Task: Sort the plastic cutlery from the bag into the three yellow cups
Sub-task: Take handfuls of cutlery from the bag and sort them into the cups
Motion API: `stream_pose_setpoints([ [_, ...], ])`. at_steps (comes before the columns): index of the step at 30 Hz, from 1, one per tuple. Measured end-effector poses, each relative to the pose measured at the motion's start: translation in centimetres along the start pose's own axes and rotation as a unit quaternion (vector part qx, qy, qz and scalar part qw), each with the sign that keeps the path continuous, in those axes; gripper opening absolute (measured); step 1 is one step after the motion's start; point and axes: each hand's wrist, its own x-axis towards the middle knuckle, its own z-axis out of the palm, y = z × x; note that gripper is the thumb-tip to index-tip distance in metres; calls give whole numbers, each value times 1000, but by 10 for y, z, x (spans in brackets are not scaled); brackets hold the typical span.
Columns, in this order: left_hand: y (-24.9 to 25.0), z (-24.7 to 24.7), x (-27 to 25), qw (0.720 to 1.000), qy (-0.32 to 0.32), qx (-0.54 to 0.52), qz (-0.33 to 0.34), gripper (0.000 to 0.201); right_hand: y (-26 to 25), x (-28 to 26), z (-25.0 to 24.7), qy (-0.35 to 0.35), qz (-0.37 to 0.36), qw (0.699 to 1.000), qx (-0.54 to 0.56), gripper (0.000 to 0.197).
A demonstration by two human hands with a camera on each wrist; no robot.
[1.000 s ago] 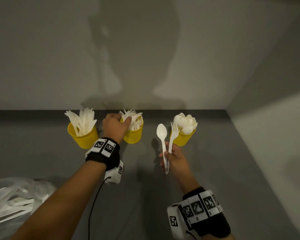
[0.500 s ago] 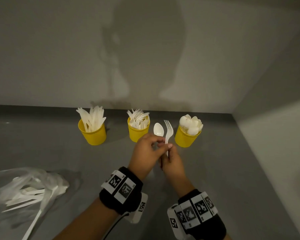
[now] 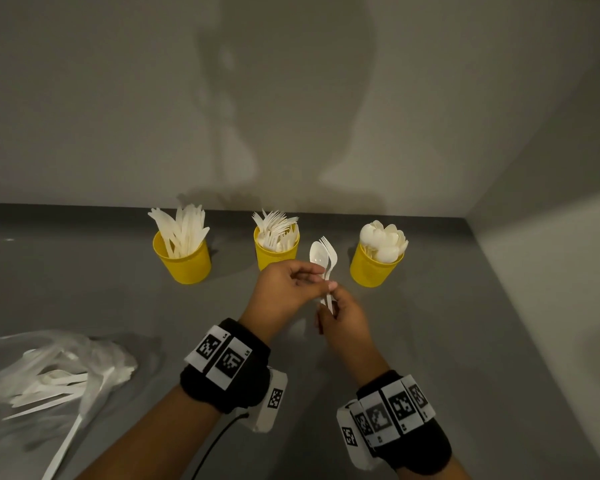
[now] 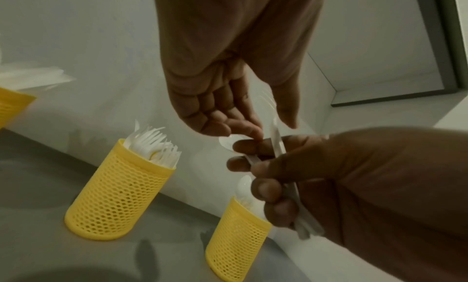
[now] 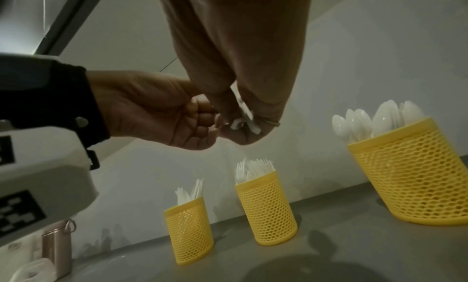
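Three yellow mesh cups stand in a row by the back wall: the knife cup point(image 3: 182, 261) on the left, the fork cup point(image 3: 276, 254) in the middle and the spoon cup point(image 3: 374, 270) on the right. In front of them my right hand point(image 3: 328, 308) grips the handles of a white spoon point(image 3: 318, 254) and a white fork point(image 3: 330, 249), both upright. My left hand point(image 3: 324, 279) meets them from the left and pinches at their necks. In the left wrist view the fork stem point(image 4: 274, 132) runs between its thumb and index finger.
A clear plastic bag point(image 3: 49, 368) with several white cutlery pieces lies at the near left, one long handle point(image 3: 63, 448) sticking out toward me. A wall closes the table's right side. A metal bottle point(image 5: 57, 248) stands far left.
My left hand left the fork cup and came right and back to the spoon and fork, where it now pinches them. My right hand has kept its hold.
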Motion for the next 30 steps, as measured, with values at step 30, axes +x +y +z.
stream_pose_setpoints([
  [30, -56, -62, 92, 944, 185, 269, 47, 69, -23, 82, -73, 278, -96, 956, -7, 45],
])
